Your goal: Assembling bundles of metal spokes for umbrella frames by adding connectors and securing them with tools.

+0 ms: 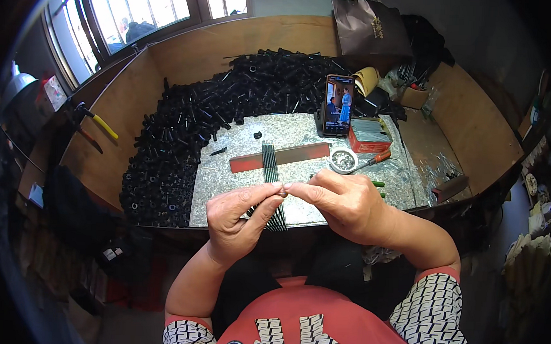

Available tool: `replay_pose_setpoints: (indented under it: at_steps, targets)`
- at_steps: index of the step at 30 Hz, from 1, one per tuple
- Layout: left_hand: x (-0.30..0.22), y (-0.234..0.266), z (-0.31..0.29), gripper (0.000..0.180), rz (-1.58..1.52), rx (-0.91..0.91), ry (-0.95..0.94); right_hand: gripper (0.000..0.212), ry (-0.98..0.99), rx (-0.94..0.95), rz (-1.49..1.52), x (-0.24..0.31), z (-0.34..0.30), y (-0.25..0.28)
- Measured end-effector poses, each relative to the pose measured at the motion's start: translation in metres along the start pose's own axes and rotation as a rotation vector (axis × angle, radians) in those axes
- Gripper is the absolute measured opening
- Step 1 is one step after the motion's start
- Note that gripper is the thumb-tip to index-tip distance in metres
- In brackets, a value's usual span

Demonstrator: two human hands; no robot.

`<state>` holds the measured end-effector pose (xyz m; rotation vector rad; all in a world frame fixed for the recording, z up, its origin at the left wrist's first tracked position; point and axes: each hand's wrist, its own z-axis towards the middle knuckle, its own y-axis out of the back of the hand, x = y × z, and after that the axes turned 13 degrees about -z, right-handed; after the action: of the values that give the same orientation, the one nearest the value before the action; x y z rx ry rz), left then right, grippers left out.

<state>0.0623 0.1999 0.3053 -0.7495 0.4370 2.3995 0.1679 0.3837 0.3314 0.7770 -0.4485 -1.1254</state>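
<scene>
The left hand (240, 216) pinches a small shiny piece (283, 194), mostly hidden, between thumb and forefinger; the right hand's (351, 203) fingertips meet there, but whether they grip it I cannot tell. The hands partly cover thin dark rods (268, 159) lying across a reddish bar (304, 153). Beyond, pieces blur together in a black heap (261, 82).

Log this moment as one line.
left hand: pinching small piece | right hand: at same piece | nearby: thin dark rods across reddish bar
</scene>
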Motion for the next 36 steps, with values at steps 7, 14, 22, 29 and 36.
replay_pose_setpoints:
  at_steps: [7, 14, 22, 29, 36]
  targets:
    - [-0.0029, -0.0001, -0.0002, 0.015, -0.010, 0.022, -0.014, 0.046, 0.049, -0.053, -0.041, 0.0008, 0.0013, 0.0023]
    - [-0.0047, -0.0003, -0.0004, 0.015, -0.006, 0.023, -0.017, 0.048, 0.057, -0.084, -0.052, 0.0026, 0.0008, 0.0046]
    - [-0.0047, -0.0009, -0.0009, 0.014, -0.007, 0.030, -0.026, 0.046, 0.070, -0.076, -0.073, 0.0028, -0.0017, 0.0059]
    - [-0.0054, -0.0023, 0.0003, 0.016, -0.025, 0.060, -0.019, 0.042, 0.069, -0.062, -0.056, 0.0049, 0.0008, 0.0098]
    - [-0.0025, -0.0009, -0.0005, 0.018, -0.167, 0.064, 0.210, 0.032, 0.020, -0.082, -0.089, -0.0009, 0.0007, 0.0076]
